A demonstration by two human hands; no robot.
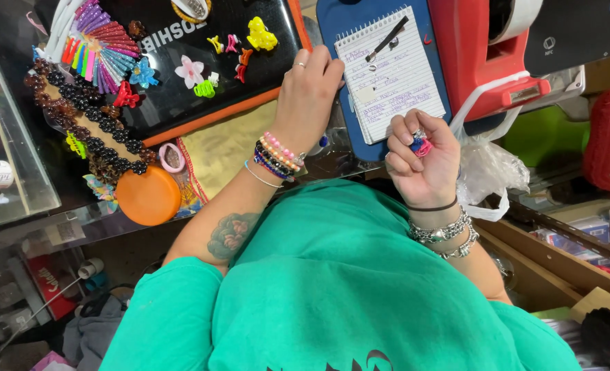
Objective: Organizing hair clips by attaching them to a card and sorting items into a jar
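My left hand lies flat on the counter, fingers apart, its fingertips touching the left edge of a spiral notepad that sits on a blue clipboard. A black pen rests on the pad's top. My right hand is curled shut around a small pink and blue item, just below the pad's lower right corner. Both wrists wear bead and chain bracelets.
A black laptop lid carries small colourful hair clips and a yellow claw clip. An orange round lid, a pink ring, a red tape dispenser, a clear plastic bag and a glass case lie around.
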